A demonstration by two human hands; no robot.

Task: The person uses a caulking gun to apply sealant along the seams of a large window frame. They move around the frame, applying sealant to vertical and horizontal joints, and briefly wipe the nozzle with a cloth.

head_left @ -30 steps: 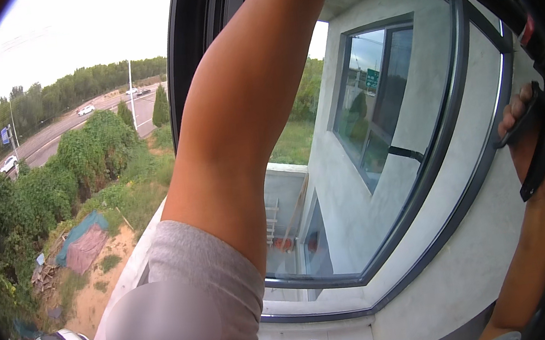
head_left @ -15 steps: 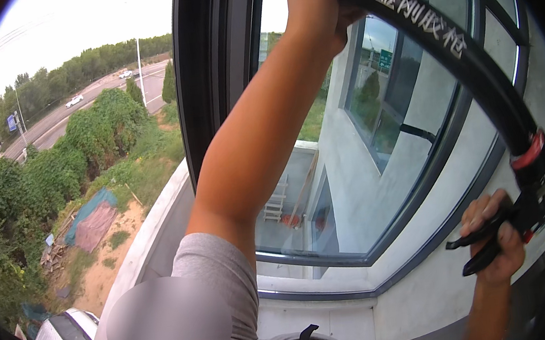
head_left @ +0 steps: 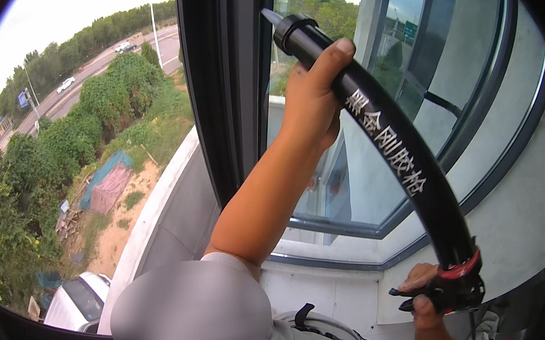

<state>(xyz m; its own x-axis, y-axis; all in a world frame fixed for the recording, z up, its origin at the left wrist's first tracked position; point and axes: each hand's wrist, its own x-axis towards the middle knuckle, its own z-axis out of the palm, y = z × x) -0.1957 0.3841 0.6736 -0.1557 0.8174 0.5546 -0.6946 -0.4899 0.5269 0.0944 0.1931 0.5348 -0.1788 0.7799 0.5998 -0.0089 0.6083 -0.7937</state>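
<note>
A long black caulking gun (head_left: 389, 141) with pale lettering slants across the right half of the view. My left hand (head_left: 314, 92) is closed round its barrel just behind the front cap. The pale pointed nozzle (head_left: 272, 17) lies close to the dark window frame (head_left: 219, 76); I cannot tell if it touches. At the gun's lower end, below a red ring (head_left: 461, 268), my right hand (head_left: 422, 283) grips the black handle and trigger (head_left: 411, 300). Part of the right hand's fingers is hidden behind the handle.
Glass panes (head_left: 354, 191) in dark frames stand behind the gun, beside a pale wall (head_left: 511, 224). A low ledge (head_left: 155, 195) runs at left. Outside and below lie bushes, a road and a white vehicle (head_left: 77, 303). A coiled pale strap or hose (head_left: 329, 333) shows near my body.
The gun has come down and to the left, so its nozzle now shows by the frame. Both hands have moved lower with it and keep their hold. The view has shifted slightly.
</note>
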